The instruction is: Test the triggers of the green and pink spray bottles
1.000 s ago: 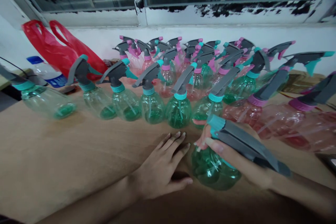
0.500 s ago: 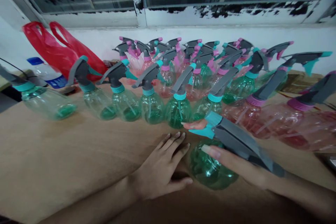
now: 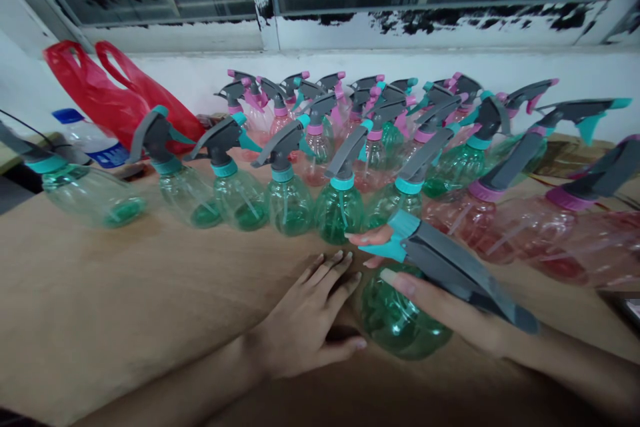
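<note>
My right hand (image 3: 440, 307) grips the grey and teal trigger head (image 3: 445, 263) of a green spray bottle (image 3: 400, 320) that stands on the wooden table (image 3: 125, 293); thumb and fingers pinch around the teal collar. My left hand (image 3: 310, 320) lies flat on the table just left of that bottle, fingers stretched out, thumb close to the bottle's base. Right behind them runs a row of green spray bottles (image 3: 287, 200).
Several pink and green spray bottles (image 3: 370, 127) crowd the back of the table up to the white wall. Pink bottles (image 3: 525, 233) lie at the right. A red plastic bag (image 3: 115, 90) and a blue-capped bottle (image 3: 85, 137) sit at the back left.
My right hand has turned the trigger head on the green bottle, so its teal collar has swung up and left. My left hand has stayed flat.
</note>
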### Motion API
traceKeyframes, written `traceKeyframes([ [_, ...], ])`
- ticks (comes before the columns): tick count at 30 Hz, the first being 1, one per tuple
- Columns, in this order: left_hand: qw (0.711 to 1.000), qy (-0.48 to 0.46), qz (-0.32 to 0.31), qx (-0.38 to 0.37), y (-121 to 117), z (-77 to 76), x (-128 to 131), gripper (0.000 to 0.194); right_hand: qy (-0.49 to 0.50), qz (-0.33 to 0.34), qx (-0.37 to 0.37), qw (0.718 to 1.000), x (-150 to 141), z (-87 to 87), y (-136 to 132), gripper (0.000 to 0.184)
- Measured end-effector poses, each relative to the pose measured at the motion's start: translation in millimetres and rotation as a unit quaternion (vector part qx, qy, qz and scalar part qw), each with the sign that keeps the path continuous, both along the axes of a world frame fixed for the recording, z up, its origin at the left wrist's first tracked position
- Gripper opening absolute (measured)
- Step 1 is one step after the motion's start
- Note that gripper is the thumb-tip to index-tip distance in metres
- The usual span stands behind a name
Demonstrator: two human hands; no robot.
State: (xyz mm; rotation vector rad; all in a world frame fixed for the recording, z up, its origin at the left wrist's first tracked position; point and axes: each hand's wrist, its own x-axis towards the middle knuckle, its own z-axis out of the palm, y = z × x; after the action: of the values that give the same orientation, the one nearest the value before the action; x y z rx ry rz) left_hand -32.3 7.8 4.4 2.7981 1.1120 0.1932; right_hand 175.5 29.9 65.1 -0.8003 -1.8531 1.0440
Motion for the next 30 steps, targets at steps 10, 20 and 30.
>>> traceKeyframes([
  [10, 1.000, 0.005, 0.003, -0.002, 0.1, 1.9, -0.4, 0.073, 0.000, -0.005, 0.001, 1.000, -1.9, 1.8, 0.3, 0.033],
  [20, 1.000, 0.006, 0.004, 0.004, 0.8, 2.7, 0.5, 0.074, -0.013, 0.000, -0.009, 1.000, -0.2, 4.8, -1.7, 0.030],
  [30, 1.000, 0.009, 0.003, -0.009, 0.4, 3.6, 0.0, 0.074, 0.020, -0.009, 0.014, 1.000, -2.1, -1.4, 1.9, 0.030],
])
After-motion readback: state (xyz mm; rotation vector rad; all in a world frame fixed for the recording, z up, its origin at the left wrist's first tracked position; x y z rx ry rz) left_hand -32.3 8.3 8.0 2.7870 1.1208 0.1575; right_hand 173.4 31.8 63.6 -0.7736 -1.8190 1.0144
